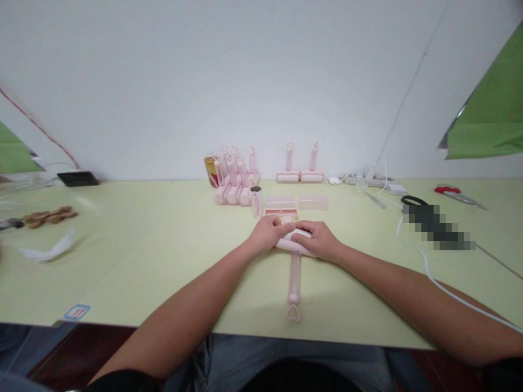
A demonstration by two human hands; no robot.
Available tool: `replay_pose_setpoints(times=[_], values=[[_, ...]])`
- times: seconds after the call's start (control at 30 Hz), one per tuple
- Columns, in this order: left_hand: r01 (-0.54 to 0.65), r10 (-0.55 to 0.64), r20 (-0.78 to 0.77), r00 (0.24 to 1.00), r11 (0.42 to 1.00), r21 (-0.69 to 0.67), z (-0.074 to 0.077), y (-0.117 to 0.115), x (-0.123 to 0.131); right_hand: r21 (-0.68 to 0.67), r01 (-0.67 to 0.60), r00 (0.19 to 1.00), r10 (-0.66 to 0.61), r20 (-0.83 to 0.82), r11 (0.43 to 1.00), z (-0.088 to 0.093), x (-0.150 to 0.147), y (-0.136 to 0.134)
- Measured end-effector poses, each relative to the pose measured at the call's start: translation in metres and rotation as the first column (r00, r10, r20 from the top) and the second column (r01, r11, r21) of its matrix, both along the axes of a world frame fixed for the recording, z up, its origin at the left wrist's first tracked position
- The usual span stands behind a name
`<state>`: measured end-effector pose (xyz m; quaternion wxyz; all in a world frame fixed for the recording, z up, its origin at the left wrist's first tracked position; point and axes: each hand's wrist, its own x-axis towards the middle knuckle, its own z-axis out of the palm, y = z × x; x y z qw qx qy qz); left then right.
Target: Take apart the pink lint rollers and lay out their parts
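Observation:
A pink lint roller [295,275] lies on the table in front of me, its clear handle and heart-shaped loop pointing toward me. My left hand [266,234] is closed on the left end of its head, the thumb over the white sticky roll [301,233]. From the right, my right hand [321,239] grips the other end, with fingers curled around it. The hands nearly meet at the middle and hide much of the head. Just beyond them are a pink-and-red piece [281,212] and two clear pink covers [312,202].
Several lint rollers [232,193] stand at the back beside a yellow-labelled bottle [211,170]. Two more stand upright near the wall [302,81]. At right lie a knife [373,200], red-handled scissors [457,195] and a white cable [445,291]. A black device [77,178] sits far left.

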<state>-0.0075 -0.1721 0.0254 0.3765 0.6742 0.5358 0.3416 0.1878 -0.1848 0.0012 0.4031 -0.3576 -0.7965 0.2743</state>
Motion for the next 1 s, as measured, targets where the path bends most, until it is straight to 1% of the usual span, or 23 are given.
replay_pose_setpoints(times=[0.07,0.13,0.3,0.43,0.6,0.7,0.83,1.0], values=[[0.009,-0.009,0.001,1.000,1.000,0.021,0.000,-0.001,-0.001,-0.002,0.021,1.000,-0.021,0.003,1.000,0.000,-0.001,-0.001],[0.006,-0.006,-0.007,1.000,1.000,0.011,0.001,-0.003,-0.002,-0.006,0.042,0.999,-0.042,0.009,0.999,0.001,-0.001,-0.001],[-0.017,0.018,-0.083,0.996,1.000,0.003,0.002,-0.006,-0.002,-0.033,0.082,0.994,-0.079,0.071,0.996,0.004,-0.003,-0.001],[-0.035,0.035,-0.086,0.996,0.999,-0.006,0.002,-0.009,-0.001,-0.018,0.094,0.989,-0.091,0.116,0.995,0.007,-0.005,-0.001],[-0.035,0.038,-0.097,0.995,0.999,0.035,0.002,-0.010,0.000,-0.017,0.096,0.986,-0.093,0.140,0.995,0.008,-0.005,-0.001],[-0.034,0.035,-0.071,0.997,0.999,0.013,-0.001,-0.009,-0.002,-0.015,0.101,0.988,-0.099,0.121,0.995,0.007,-0.003,-0.002],[0.008,-0.007,-0.055,0.998,1.000,0.015,-0.007,-0.008,-0.004,-0.019,0.119,0.991,-0.118,0.057,0.993,0.000,0.004,0.003],[0.039,-0.041,-0.044,0.998,0.999,-0.031,-0.011,-0.009,-0.003,-0.078,0.134,0.991,-0.136,-0.015,0.988,-0.009,0.012,0.013]])
